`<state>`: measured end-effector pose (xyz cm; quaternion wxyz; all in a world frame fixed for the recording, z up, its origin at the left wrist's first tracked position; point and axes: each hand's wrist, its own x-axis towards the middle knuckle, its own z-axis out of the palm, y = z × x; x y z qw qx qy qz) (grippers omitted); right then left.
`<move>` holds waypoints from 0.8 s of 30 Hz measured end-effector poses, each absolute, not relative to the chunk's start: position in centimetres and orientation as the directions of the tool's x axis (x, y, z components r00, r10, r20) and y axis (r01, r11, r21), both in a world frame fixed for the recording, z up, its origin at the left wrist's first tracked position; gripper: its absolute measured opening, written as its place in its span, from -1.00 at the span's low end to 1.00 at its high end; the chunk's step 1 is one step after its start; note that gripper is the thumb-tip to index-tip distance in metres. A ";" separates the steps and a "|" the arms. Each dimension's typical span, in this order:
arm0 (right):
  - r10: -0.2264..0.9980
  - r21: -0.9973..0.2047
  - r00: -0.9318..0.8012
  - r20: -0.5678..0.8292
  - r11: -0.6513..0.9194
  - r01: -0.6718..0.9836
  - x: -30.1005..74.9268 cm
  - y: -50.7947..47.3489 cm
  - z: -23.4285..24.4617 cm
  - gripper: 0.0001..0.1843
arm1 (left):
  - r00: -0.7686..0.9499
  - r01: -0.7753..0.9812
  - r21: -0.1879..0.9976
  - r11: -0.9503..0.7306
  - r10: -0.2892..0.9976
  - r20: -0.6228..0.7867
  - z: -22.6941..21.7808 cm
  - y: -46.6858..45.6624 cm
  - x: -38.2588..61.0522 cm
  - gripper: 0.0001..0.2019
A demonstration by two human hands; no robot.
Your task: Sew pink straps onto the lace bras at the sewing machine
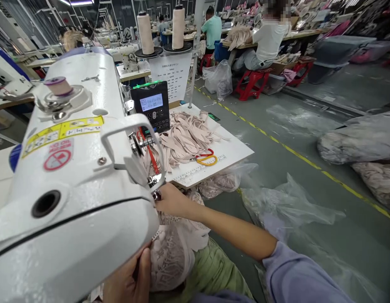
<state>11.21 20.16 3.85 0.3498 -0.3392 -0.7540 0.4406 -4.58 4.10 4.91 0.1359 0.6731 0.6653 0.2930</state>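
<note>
A white sewing machine (71, 181) fills the left of the view and covers the spot where the work meets its needle. Below its head, my left hand (128, 280) is closed, thumb and finger pinching the edge of a beige lace bra (171, 256). The bra's moulded cup hangs over my lap. My right hand (169, 200) reaches in by the needle area, its fingertips hidden behind the machine; what they touch cannot be made out. On the white tabletop (235, 153) lie a pile of beige straps (188, 134) and scissors (207, 159) with red and yellow handles.
A control panel (152, 105) and two thread cones (178, 28) stand behind the machine. Clear plastic bags (286, 202) lie on the floor to the right, beside a yellow line (295, 160). Farther back, people sit on red stools (253, 82) at other machines.
</note>
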 end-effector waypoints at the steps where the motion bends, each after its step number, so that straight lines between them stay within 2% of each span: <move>1: 0.820 -0.903 -0.523 0.234 0.383 0.196 11.1 20.2 3.7 -0.91 | -0.054 0.814 0.575 -0.081 0.975 0.215 4.9 4.0 -4.6 -0.67; 6: 0.811 -0.898 -0.522 0.265 0.405 0.174 10.8 20.3 3.1 -0.92 | -0.095 0.811 0.585 -0.033 0.978 0.188 5.1 3.6 -4.0 -0.71; 12: 0.795 -0.891 -0.507 0.333 0.441 0.106 11.2 20.3 3.3 -0.91 | -0.011 0.843 0.527 -0.108 0.976 0.217 5.1 3.7 -3.7 -0.71; 21: 0.787 -0.890 -0.534 0.308 0.436 0.130 11.8 20.1 3.7 -0.93 | -0.007 0.864 0.493 -0.103 0.976 0.215 4.9 3.4 -3.2 -0.71; 24: 0.793 -0.891 -0.521 0.316 0.437 0.125 11.9 20.1 3.5 -0.94 | -0.096 0.877 0.480 0.002 0.981 0.171 4.5 3.2 -3.7 -0.66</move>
